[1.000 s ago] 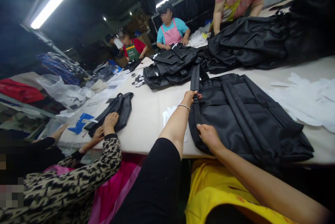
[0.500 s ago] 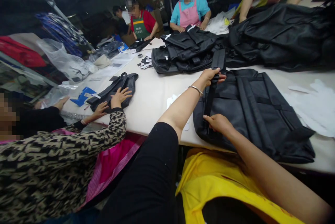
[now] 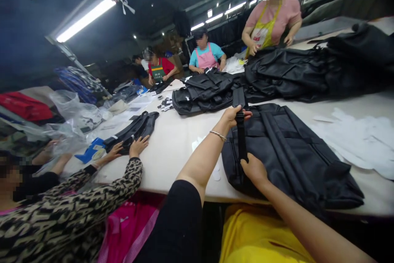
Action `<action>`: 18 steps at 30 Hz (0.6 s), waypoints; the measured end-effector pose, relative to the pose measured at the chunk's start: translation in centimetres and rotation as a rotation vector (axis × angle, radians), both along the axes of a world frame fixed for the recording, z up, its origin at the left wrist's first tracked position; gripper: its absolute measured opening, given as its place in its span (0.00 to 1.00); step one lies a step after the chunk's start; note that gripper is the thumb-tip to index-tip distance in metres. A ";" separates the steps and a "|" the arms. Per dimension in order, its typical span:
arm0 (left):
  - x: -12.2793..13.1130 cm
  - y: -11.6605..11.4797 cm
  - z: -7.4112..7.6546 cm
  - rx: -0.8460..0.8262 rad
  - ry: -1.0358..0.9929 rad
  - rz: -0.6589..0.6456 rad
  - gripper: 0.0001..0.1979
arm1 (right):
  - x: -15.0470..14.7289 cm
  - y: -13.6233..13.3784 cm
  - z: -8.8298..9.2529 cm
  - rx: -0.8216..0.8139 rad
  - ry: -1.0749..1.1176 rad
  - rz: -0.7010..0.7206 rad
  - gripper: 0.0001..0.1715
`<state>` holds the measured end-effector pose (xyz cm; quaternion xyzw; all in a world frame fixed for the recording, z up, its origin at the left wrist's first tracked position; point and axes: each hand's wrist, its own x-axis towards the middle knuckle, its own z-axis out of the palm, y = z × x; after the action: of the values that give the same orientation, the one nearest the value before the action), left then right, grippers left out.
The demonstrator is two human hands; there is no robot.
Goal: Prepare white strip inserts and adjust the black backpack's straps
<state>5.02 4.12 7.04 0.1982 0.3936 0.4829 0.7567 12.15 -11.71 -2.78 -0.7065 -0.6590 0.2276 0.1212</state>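
The person's left hand (image 3: 234, 114) is closed around the upper part of a black shoulder strap (image 3: 241, 140), fingers wrapped over it and the thumb on the near side, just below the strap's wide padded end (image 3: 238, 97). The right hand (image 3: 254, 169) is clenched on the same strap lower down, near its bottom end, so the strap runs taut between the two fists. A thin bracelet (image 3: 218, 135) circles the left wrist.

The strap belongs to a black backpack (image 3: 292, 152) that lies flat on the pale worktable (image 3: 175, 140), close to the near edge and right in front of the person. White paper sheets (image 3: 363, 136) lie to the right of the backpack, touching or nearly touching it. Beyond it sit a heap of black bags (image 3: 203, 90) and a larger black pile (image 3: 308, 70).

To the left, a co-worker in a patterned sleeve (image 3: 117, 185) rests both hands by a small black bag (image 3: 135, 129).
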 end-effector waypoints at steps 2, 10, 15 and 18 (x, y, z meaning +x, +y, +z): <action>-0.4 -0.2 0.1 0.074 0.081 -0.138 0.04 | -0.1 -0.3 -0.3 0.046 -0.018 -0.007 0.13; -0.9 -0.8 0.0 0.281 0.302 -0.115 0.03 | -1.4 -1.2 -1.6 0.203 -0.069 0.012 0.13; -1.2 -2.2 0.1 0.279 0.242 -0.141 0.05 | 2.1 0.8 0.7 0.276 0.384 0.054 0.20; -0.4 -4.1 0.0 0.277 0.210 -0.136 0.06 | 5.0 3.2 4.7 0.397 0.737 -0.082 0.20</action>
<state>4.62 0.00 7.07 0.3757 0.3858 0.4568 0.7080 17.16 -8.50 1.89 -0.5665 -0.5739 0.3285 0.4917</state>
